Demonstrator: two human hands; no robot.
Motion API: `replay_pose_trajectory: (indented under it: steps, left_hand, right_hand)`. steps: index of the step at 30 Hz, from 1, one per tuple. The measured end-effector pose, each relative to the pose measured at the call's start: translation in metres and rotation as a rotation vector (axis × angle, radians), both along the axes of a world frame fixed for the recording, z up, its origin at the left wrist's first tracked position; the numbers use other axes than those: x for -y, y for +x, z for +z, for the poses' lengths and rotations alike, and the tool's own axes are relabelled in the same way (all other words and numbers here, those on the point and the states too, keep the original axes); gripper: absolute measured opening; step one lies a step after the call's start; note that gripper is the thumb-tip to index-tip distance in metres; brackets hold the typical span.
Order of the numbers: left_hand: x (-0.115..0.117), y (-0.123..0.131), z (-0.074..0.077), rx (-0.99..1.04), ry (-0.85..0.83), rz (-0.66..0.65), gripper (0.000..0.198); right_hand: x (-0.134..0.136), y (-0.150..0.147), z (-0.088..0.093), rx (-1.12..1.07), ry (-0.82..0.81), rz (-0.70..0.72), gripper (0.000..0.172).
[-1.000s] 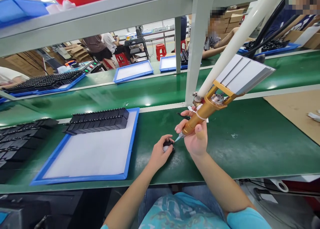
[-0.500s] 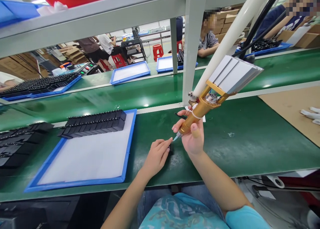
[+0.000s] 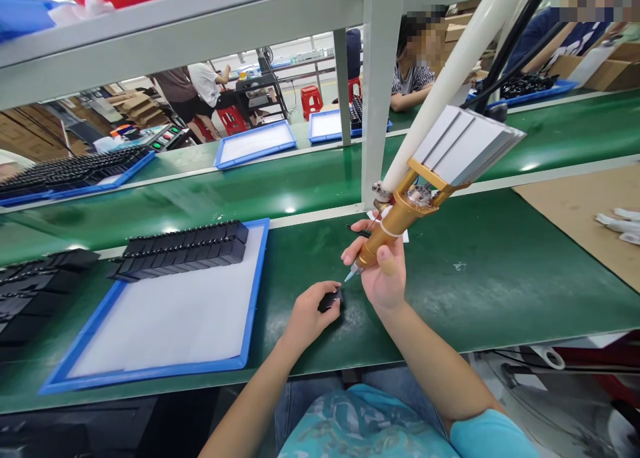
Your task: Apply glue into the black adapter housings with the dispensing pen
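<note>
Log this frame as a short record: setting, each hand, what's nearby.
setting: green bench on an assembly line
left hand: closed on a small black part, low at the bench
right hand: holds gold dispenser, tip aimed at the part, not touching it
tray: blue, left of the hands, row of parts at its far edge
others: a person seated across the far belt

Bright, even overhead light, white glare spots on the green counter (image 3: 500,271) and far belt (image 3: 280,185), soft short shadows under the hands, sharp focus at centre, wide-angle bending of the shelf beam (image 3: 200,38) and edges, faces pixelated, slight softness far back.
</note>
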State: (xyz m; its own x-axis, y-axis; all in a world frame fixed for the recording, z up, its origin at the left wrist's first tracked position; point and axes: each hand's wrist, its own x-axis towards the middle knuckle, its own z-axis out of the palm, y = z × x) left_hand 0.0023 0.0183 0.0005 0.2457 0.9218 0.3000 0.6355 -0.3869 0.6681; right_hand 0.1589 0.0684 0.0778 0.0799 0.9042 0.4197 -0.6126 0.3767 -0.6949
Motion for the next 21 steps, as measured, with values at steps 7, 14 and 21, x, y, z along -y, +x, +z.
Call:
replay_pose_trajectory:
  steps: [7,14,21]
  left_hand:
    - [-0.0032,0.0032,0.0053,-0.143,0.062,-0.015,0.018]
    - [0.0037,-0.0038,0.0058,-0.2,-0.077,-0.025,0.023]
    - [0.0048,-0.002,0.0055,-0.249,-0.103,-0.03,0.022]
  right_hand:
    - [-0.001,-0.0003,0.0,-0.008,0.002,-0.008,0.033]
    - [-0.0022,-0.0006,-0.0005,-0.009,0.007,-0.016,0.034]
    - [-0.0046,-0.0005,-0.0029,-0.006,0.034,-0.021,0.033]
